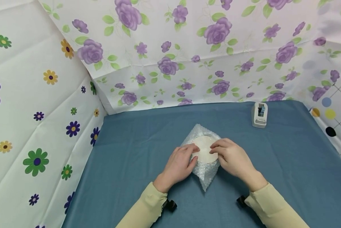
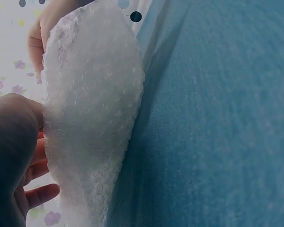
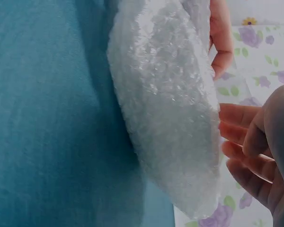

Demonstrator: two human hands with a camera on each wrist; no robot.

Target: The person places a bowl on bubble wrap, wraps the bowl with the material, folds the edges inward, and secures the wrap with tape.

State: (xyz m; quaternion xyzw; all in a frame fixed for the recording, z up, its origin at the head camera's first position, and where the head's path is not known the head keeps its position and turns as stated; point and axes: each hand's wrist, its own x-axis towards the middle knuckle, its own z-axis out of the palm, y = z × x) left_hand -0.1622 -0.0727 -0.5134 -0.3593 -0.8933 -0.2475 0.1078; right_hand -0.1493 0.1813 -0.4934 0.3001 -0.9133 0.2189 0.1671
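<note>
A round cream-white piece (image 1: 204, 149), flat-looking from above, sits within a sheet of bubble wrap (image 1: 206, 174). The wrap comes up around its sides and points out at the far and near ends. My left hand (image 1: 179, 162) is at the left rim, fingertips over the round face and thumb lower down. From the right, my right hand (image 1: 233, 158) touches the opposite rim with bent, loosely spread fingers. Both wrist views show the tall outer side of the bubble wrap (image 2: 94, 109), with fingertips (image 3: 227, 113) right at its upper edge.
A small white tape dispenser (image 1: 259, 115) stands at the back right of the blue tablecloth (image 1: 136, 158). Floral sheets (image 1: 170, 63) hang behind and to the left, and a dotted one is on the right. Black wrist straps show below both cuffs.
</note>
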